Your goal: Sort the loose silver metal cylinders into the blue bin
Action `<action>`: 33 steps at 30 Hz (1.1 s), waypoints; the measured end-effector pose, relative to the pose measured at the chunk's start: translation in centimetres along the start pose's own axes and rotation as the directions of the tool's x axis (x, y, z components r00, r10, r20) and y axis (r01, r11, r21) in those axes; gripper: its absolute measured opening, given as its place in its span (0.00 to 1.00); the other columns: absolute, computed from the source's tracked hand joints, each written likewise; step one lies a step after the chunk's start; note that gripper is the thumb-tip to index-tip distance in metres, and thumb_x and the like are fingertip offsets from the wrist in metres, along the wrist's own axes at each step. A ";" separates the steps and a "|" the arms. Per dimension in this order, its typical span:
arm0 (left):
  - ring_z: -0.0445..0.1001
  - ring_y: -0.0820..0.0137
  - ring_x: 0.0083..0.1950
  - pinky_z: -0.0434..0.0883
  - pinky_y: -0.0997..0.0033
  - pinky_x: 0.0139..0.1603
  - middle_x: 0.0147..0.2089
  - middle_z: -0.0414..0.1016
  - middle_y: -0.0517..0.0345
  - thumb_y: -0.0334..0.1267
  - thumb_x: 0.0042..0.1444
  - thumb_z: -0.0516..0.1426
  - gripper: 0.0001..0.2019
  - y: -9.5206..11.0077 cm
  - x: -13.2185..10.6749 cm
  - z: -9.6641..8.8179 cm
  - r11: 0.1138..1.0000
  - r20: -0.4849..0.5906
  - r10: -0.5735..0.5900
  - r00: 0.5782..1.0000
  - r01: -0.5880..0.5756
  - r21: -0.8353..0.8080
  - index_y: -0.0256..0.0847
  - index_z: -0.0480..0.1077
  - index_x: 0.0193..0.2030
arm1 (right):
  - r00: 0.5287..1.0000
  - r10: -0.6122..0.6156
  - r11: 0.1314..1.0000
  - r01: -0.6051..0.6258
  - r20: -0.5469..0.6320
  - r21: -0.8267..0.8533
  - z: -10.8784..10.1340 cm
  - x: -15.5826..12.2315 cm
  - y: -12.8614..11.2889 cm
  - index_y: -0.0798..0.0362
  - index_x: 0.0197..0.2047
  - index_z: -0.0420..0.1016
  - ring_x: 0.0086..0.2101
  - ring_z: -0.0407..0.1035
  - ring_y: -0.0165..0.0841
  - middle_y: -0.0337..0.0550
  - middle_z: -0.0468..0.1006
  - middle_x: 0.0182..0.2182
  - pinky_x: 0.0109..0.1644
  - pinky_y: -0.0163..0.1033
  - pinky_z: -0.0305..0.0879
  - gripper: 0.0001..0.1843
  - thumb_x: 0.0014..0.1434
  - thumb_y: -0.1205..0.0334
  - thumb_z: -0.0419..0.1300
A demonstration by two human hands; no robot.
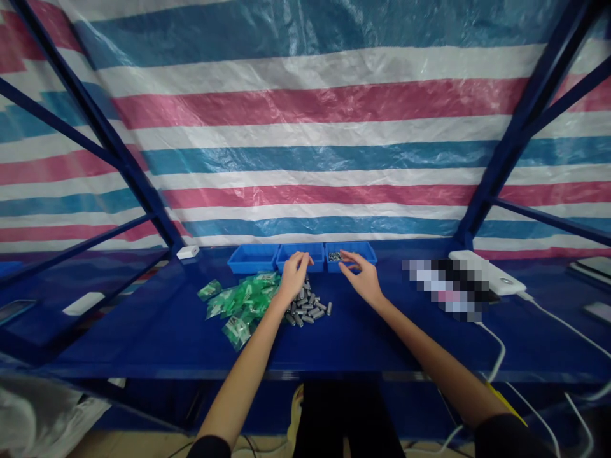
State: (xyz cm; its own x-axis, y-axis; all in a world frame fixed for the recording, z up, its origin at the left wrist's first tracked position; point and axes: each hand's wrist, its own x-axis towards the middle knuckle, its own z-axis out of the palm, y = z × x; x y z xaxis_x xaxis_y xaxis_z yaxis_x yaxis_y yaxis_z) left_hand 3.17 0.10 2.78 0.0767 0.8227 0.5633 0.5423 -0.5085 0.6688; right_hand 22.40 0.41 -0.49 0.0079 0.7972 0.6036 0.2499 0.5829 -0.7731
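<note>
My left hand (pixel 294 275) is over the front of the middle blue bin (pixel 316 249), its fingers drawn together. Whether anything is between those fingertips is hidden. My right hand (pixel 361 278) reaches to the front of the right blue bin (pixel 367 248), thumb and fingers apart, nothing visible between them. Small shiny metal pieces (pixel 334 256) lie in that bin. Loose grey metallic cylinders (pixel 310 312) are heaped on the table below my left hand. Beside them, partly behind my left wrist, spreads a pile of clear packets with green contents (pixel 248 296).
A left blue bin (pixel 252 259) completes the row along the back of the blue table (pixel 181 343). A white power bank (pixel 496 273) with a cable and a blurred-out object (pixel 446 289) lie to the right. A small white box (pixel 188 252) sits at back left, near the frame post (pixel 165 222).
</note>
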 end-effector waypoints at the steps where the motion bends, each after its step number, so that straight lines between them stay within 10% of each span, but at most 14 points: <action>1: 0.68 0.71 0.35 0.63 0.72 0.40 0.29 0.67 0.59 0.44 0.62 0.43 0.19 0.0 0.0 0.0 1.000 -0.033 -0.009 0.999 0.009 -0.003 0.39 0.67 0.25 | 0.996 -0.058 0.997 0.061 0.069 -0.039 0.3 -0.3 -0.3 0.50 0.45 0.74 0.41 0.71 0.36 0.46 0.77 0.42 0.42 0.41 0.67 0.14 0.55 0.58 0.57; 6: 0.68 0.72 0.33 0.63 0.73 0.39 0.28 0.68 0.59 0.43 0.62 0.43 0.19 0.0 0.1 0.0 0.999 -0.123 -0.031 0.992 0.028 -0.025 0.39 0.66 0.24 | 0.797 -0.215 0.927 0.348 0.565 -0.139 2.0 -2.1 -2.2 0.46 0.45 0.74 0.44 0.67 0.35 0.42 0.76 0.42 0.51 0.45 0.58 0.13 0.60 0.58 0.53; 11: 0.68 0.72 0.33 0.63 0.72 0.39 0.28 0.68 0.59 0.42 0.61 0.44 0.19 -0.2 0.0 0.1 0.999 -0.121 -0.034 0.992 0.030 -0.030 0.39 0.66 0.25 | 0.681 -0.138 0.869 0.432 0.720 -0.241 2.4 -2.8 -2.8 0.46 0.56 0.66 0.48 0.62 0.38 0.48 0.67 0.50 0.50 0.45 0.55 0.22 0.61 0.51 0.51; 18: 0.67 0.71 0.34 0.63 0.72 0.39 0.29 0.68 0.58 0.43 0.61 0.44 0.19 -0.2 0.0 0.3 0.998 -0.086 -0.044 0.995 0.041 -0.039 0.39 0.66 0.25 | 0.698 -0.089 0.836 0.441 0.711 -0.328 2.1 -2.7 -2.7 0.44 0.54 0.69 0.45 0.62 0.38 0.46 0.67 0.46 0.49 0.44 0.55 0.22 0.60 0.47 0.50; 28: 0.67 0.71 0.34 0.63 0.72 0.39 0.29 0.67 0.58 0.42 0.61 0.44 0.18 -0.1 -0.1 0.1 0.999 -0.066 -0.046 0.997 0.045 -0.013 0.39 0.67 0.25 | 0.854 -0.067 0.849 0.320 0.515 -0.420 1.9 -2.0 -0.8 0.47 0.42 0.77 0.40 0.67 0.36 0.45 0.74 0.40 0.44 0.43 0.59 0.12 0.59 0.60 0.53; 33: 0.67 0.72 0.33 0.63 0.72 0.37 0.29 0.69 0.59 0.40 0.60 0.47 0.16 -0.1 -0.2 0.4 1.000 0.114 -0.004 0.994 0.005 -0.010 0.38 0.69 0.26 | 0.879 -0.046 0.900 0.243 0.474 -0.362 1.6 -1.5 0.7 0.50 0.39 0.77 0.37 0.69 0.35 0.44 0.77 0.35 0.44 0.41 0.62 0.11 0.56 0.68 0.55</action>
State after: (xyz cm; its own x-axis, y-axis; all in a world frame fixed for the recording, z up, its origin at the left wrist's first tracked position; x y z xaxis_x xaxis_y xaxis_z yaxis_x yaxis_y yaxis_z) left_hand 3.43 0.07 2.42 0.1693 0.8481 0.5020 0.5346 -0.5069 0.6762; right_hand 20.96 -0.14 -2.24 -0.4633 0.7485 0.4744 0.5777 0.6610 -0.4788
